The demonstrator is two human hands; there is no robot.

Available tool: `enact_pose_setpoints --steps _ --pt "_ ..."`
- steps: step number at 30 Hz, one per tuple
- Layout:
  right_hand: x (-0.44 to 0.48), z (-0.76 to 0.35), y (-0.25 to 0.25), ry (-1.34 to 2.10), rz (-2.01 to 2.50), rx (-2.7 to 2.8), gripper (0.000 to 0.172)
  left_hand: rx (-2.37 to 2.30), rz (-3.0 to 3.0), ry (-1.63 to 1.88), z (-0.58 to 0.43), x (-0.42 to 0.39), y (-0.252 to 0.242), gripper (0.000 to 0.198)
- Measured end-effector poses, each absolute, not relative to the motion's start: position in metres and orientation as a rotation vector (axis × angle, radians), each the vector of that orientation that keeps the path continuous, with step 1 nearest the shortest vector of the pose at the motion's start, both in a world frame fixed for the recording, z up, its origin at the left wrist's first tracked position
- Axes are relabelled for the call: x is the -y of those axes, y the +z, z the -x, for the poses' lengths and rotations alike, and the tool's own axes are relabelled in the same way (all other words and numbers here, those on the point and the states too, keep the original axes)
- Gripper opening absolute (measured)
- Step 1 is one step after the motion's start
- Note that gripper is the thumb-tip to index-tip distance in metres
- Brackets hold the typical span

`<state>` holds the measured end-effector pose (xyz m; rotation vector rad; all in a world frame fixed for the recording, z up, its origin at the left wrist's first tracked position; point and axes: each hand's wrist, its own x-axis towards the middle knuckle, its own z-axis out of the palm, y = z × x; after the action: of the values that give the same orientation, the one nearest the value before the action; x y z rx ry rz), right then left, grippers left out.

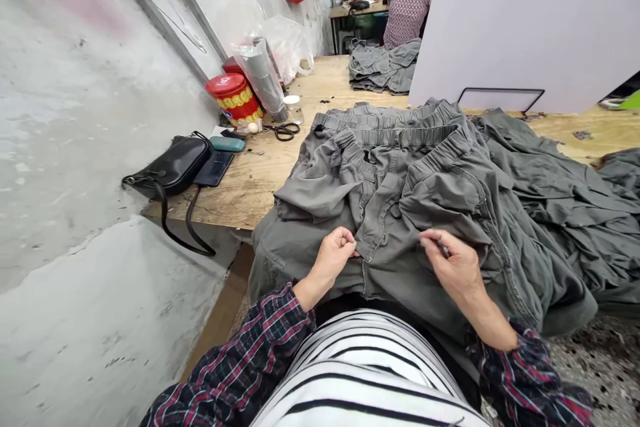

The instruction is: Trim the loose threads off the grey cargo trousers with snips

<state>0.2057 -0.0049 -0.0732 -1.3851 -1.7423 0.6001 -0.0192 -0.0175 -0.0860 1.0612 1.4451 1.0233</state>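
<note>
Grey trousers (325, 193) with a gathered elastic waistband lie spread in front of me, the waist pointing away and the fabric hanging over the table's near edge. My left hand (334, 255) is closed in a pinch at the lower end of the fly, on the cloth's edge. To the right of the fly, my right hand (453, 263) is curled around a small dark tool (443, 249), mostly hidden by the fingers and slightly blurred. Its fingertips hover at or just above the fabric; contact is unclear.
More grey garments (565, 207) pile up on the right, and others (385, 67) lie farther back. Black scissors (284, 131), a red tin (233, 100), a glass jar (293, 109) and a black handbag (175, 163) line the left. A white board (525, 20) stands behind; a person (411, 0) is beyond.
</note>
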Motion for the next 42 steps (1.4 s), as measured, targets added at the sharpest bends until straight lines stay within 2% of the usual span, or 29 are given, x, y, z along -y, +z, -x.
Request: enact_pose_setpoints --steps 3,7,13,18,21,23,25,28,32,42 --pt "0.026 -0.180 -0.076 0.763 1.148 1.933 0.013 -1.277 -0.802 1.117 0.020 0.028 -0.072 0.018" --pt "0.035 -0.157 -0.078 0.816 1.004 2.054 0.019 -1.129 -0.592 1.171 0.017 0.038 -0.057 0.026" --pt "0.030 -0.150 -0.064 0.626 1.043 2.208 0.007 -1.128 -0.558 1.227 0.013 0.043 -0.047 0.024" --pt "0.030 -0.148 -0.058 0.411 1.042 2.394 0.016 -1.106 -0.554 1.234 0.013 0.041 -0.046 0.025" --pt "0.029 -0.154 -0.058 0.586 1.047 2.367 0.019 -1.093 -0.534 1.237 0.014 0.041 -0.048 0.025" --pt "0.027 -0.163 -0.057 0.809 1.046 2.314 0.013 -1.081 -0.515 1.236 0.015 0.041 -0.049 0.026" --pt "0.026 -0.174 -0.054 0.870 1.102 2.294 0.009 -1.068 -0.492 1.226 0.016 0.041 -0.050 0.026" --pt "0.028 -0.185 -0.048 0.549 1.225 2.387 0.015 -1.054 -0.468 1.213 0.017 0.040 -0.049 0.027" --pt "0.033 -0.184 -0.045 0.187 1.142 2.523 0.018 -1.038 -0.464 1.211 0.017 0.041 -0.047 0.027" --pt "0.033 -0.167 -0.038 0.018 1.066 2.610 0.024 -1.031 -0.477 1.221 0.017 0.042 -0.047 0.026"
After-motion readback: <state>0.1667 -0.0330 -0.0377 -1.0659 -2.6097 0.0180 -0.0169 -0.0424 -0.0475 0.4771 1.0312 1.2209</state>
